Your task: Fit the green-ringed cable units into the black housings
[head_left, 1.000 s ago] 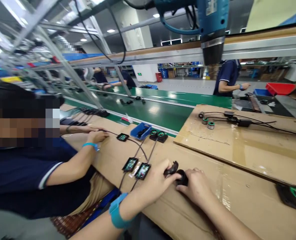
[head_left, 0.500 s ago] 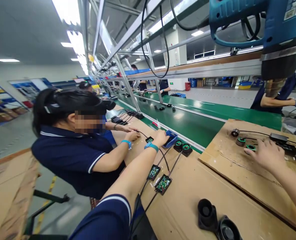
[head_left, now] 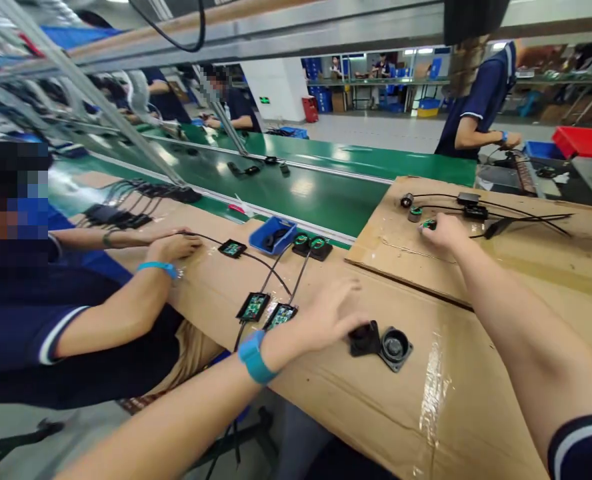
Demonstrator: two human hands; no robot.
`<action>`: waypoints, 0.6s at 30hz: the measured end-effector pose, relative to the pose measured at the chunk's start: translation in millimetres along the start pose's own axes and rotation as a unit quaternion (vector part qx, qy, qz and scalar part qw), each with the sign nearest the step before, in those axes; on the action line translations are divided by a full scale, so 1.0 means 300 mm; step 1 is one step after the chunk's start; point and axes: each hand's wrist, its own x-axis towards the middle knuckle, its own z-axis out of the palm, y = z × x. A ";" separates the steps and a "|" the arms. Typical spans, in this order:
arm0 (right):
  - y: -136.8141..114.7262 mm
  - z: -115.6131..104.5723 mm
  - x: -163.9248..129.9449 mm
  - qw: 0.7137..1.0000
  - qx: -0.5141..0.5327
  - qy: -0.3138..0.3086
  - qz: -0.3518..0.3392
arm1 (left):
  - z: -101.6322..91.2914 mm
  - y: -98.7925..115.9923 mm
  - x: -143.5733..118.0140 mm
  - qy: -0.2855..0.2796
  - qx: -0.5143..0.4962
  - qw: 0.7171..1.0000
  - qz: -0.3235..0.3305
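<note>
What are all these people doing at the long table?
It is a work line beside a green conveyor belt. The person wearing the camera rests the left hand against a black round part, with a second black part beside it. The right hand reaches out to small ring-shaped pieces with wires on a raised cardboard sheet. A co-worker alongside handles wired green circuit boards.
</note>
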 end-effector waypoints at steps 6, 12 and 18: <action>-0.079 -0.146 -0.362 0.996 -0.002 -0.074 -0.056 | 0.186 0.088 -0.108 -0.080 -0.002 0.996 -0.039; -0.034 -0.123 -0.859 0.979 0.020 -0.189 -0.070 | 0.164 0.047 -0.140 -0.001 -0.101 0.989 -0.105; -0.014 -0.028 -1.048 0.989 0.096 -0.105 -0.033 | 0.198 0.305 -0.228 0.034 -0.100 0.994 -0.040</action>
